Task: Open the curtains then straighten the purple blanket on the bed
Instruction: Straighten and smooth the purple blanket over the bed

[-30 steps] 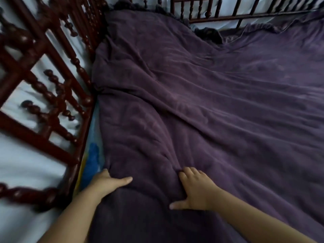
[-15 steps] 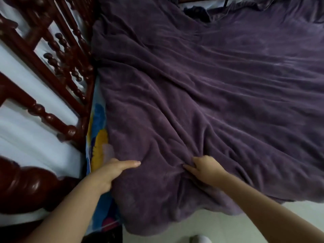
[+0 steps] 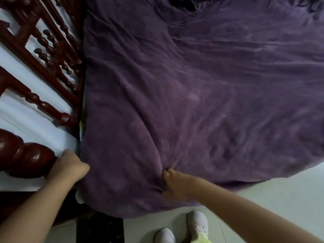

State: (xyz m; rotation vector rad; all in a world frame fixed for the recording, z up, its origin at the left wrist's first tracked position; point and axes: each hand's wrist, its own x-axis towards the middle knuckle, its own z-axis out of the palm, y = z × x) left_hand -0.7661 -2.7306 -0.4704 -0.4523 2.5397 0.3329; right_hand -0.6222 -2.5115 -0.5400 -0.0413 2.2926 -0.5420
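The purple blanket (image 3: 201,95) covers the bed and hangs over its near edge, with long creases fanning out from the front. My right hand (image 3: 177,183) is closed on a bunched fold of the blanket near the front edge. My left hand (image 3: 68,168) is closed on the blanket's left edge, beside the round knob of the bed post (image 3: 22,158). No curtains are in view.
A dark red wooden bed frame (image 3: 43,67) with turned spindles runs along the left, white fabric behind it. Pale floor (image 3: 263,199) lies below the blanket's edge, where my two white shoes (image 3: 196,223) stand. A dark object (image 3: 100,228) sits on the floor at the bed's corner.
Both hands have drawn the blanket toward me and to the left, covering the colourful sheet at the left side. The left hand went from flat to closed. The view tilted down to the floor.
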